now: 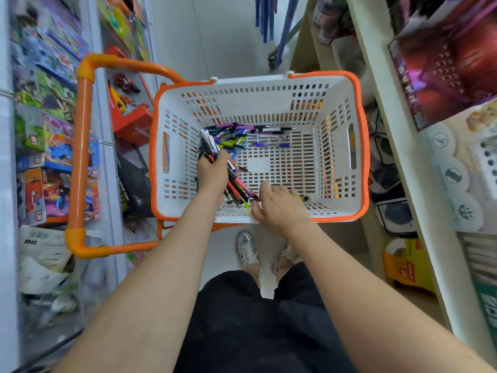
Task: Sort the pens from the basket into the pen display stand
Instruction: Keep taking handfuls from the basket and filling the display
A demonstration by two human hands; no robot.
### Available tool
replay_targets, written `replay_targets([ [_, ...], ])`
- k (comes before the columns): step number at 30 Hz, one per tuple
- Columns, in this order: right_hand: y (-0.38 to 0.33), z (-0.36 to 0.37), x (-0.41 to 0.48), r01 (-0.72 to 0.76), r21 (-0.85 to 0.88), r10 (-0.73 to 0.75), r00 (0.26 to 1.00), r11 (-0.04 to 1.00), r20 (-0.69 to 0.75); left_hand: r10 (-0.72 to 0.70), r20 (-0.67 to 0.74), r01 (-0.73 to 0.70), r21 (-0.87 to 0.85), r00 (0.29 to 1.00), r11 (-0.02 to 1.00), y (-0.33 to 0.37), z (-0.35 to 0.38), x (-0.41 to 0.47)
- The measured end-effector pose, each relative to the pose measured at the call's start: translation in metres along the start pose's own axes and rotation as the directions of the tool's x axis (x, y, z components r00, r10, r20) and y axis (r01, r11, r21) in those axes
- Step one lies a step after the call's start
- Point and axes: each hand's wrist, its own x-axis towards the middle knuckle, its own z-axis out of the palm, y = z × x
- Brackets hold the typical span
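1. Shelves (48,103) of boxed toys flank the narrow aisle where we stand over a white basket (336,84) on an orange cart (80,146).
2. Our left hand (212,173) grips a thick bundle of pens (238,189) inside the basket, near its left wall. Loose pens (242,135) lie on the basket floor beyond it.
3. Our right hand (279,208) curls at the bundle's near ends; we cannot tell whether it pinches a pen.
4. Risk: the bundle fans out below the fist, so tugging one pen could loosen others and drop them back, perhaps into the floor slots.
5. The bundle's long axis runs diagonally, far-left to near-right, with its near ends towards our right hand. The loose pens mostly lie crosswise. The display stand is out of view.
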Motion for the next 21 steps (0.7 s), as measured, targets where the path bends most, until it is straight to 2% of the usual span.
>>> replay_targets([
  [2, 0.004, -0.003, -0.002, -0.062, 0.190, 0.072, 0.996, 0.980, -0.044, -0.034, -0.066, 0.031, -0.044, 0.997, 0.999, 0.005, 0.001, -0.001],
  [4, 0.006, -0.012, -0.006, -0.081, 0.467, 0.162, 0.977, 0.880, -0.136, -0.061, -0.108, 0.049, -0.118, 0.992, 0.992, 0.010, 0.002, -0.002],
  [6, 0.000, -0.028, -0.009, -0.095, 0.723, 0.315, 0.933, 0.684, -0.176, -0.091, -0.119, 0.068, -0.184, 0.989, 0.981, 0.023, 0.007, -0.009],
  [8, -0.010, -0.046, -0.008, -0.121, 0.881, 0.439, 0.892, 0.458, -0.106, -0.073, -0.092, 0.049, -0.240, 0.993, 0.970, 0.042, 0.017, -0.027],
  [9, -0.014, -0.055, -0.007, -0.144, 0.935, 0.468, 0.884, 0.324, -0.026, -0.050, -0.078, 0.028, -0.265, 0.996, 0.964, 0.050, 0.023, -0.037],
  [11, -0.022, -0.068, -0.007, -0.238, 0.971, 0.443, 0.872, 0.008, 0.210, -0.002, -0.027, -0.006, -0.301, 1.000, 0.954, 0.066, 0.034, -0.059],
  [12, -0.025, -0.073, -0.009, -0.288, 0.950, 0.405, 0.859, -0.122, 0.313, 0.028, 0.004, -0.025, -0.310, 1.000, 0.950, 0.071, 0.039, -0.068],
  [13, -0.027, -0.076, -0.014, -0.323, 0.924, 0.369, 0.849, -0.203, 0.378, 0.069, 0.037, -0.054, -0.316, 0.997, 0.947, 0.077, 0.043, -0.079],
  [18, -0.029, -0.094, -0.036, -0.378, 0.850, 0.310, 0.812, -0.367, 0.495, 0.206, 0.107, -0.166, -0.295, 0.973, 0.941, 0.097, 0.048, -0.114],
  [21, -0.034, -0.108, -0.040, -0.270, 0.821, 0.300, 0.836, -0.502, 0.459, 0.261, 0.138, -0.216, -0.276, 0.955, 0.937, 0.110, 0.046, -0.128],
])
